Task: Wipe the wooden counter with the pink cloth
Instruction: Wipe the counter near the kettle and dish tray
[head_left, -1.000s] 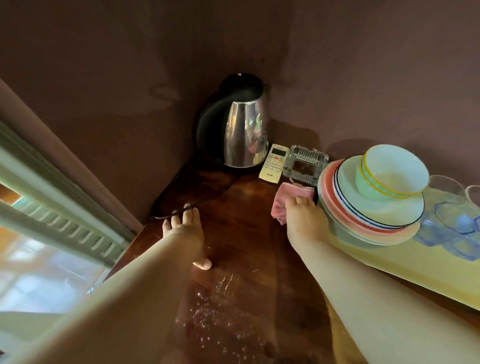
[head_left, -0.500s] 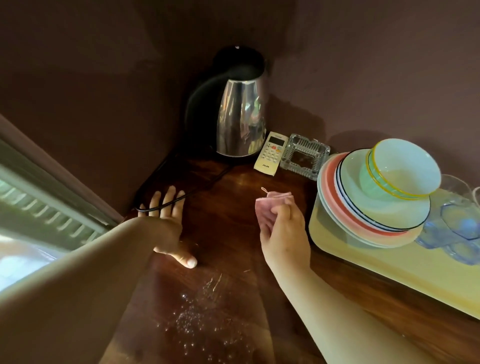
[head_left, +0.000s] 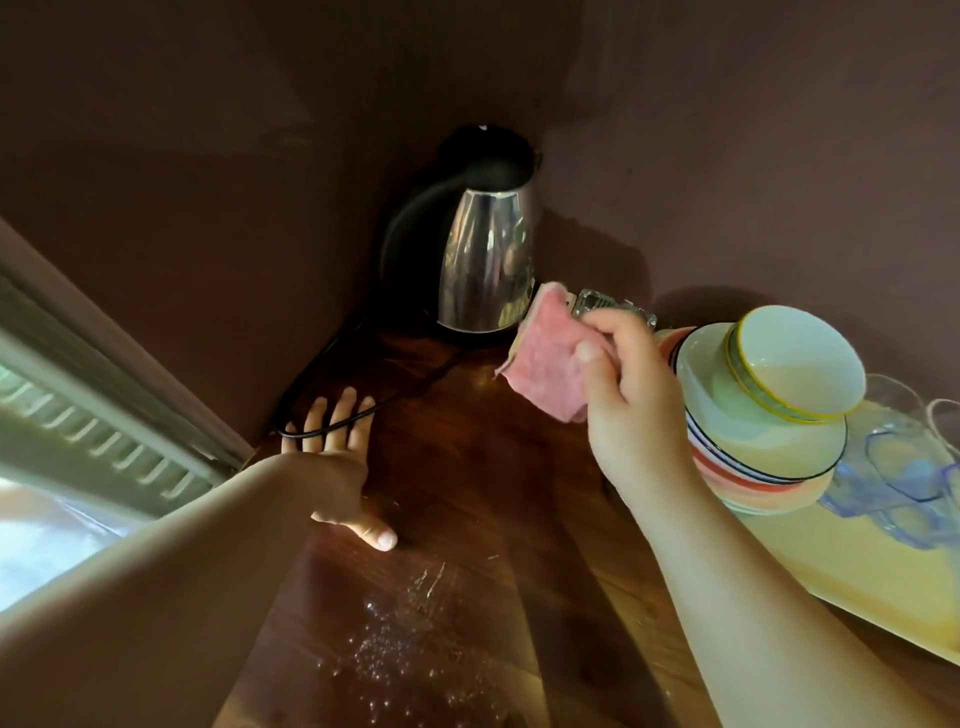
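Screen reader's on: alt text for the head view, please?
The right hand holds a crumpled pink cloth raised above the dark wooden counter; the left hand rests flat near a steel kettle's black cord.

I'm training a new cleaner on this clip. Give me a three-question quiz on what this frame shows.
1. True or false: the pink cloth lies flat on the wooden counter.
2. Which hand rests on the counter?
3. The kettle stands: A) on the yellow tray B) in the corner C) by the droplets.

Key: 1 false, the right hand holds it raised. 2 the left hand. 3 B.
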